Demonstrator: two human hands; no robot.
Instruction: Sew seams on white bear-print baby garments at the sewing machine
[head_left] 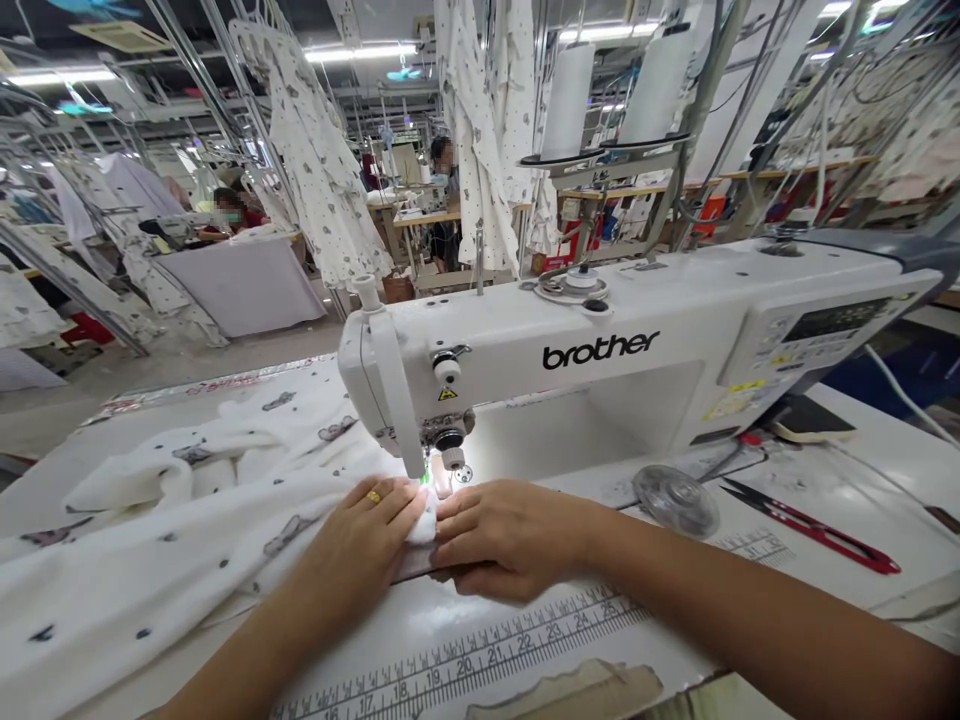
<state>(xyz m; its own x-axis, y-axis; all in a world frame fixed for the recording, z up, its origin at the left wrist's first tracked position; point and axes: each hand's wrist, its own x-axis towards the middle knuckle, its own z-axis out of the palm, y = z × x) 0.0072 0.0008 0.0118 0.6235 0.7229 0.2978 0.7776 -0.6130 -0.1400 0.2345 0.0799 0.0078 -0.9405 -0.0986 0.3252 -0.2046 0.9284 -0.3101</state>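
Observation:
A white printed fabric lies across the left of the sewing table and runs under the needle of a white Brother sewing machine. My left hand, a gold ring on one finger, rests on the fabric with fingers pressed onto a small fold just in front of the presser foot. My right hand lies beside it, fingers curled down on the same fold of fabric. Both hands touch at the fingertips under the machine's lamp.
Red-handled thread snips and a clear round disc lie on the table to the right. A printed ruler strip runs along the table's front. White thread cones stand behind the machine. Printed garments hang overhead; other people sit at far tables.

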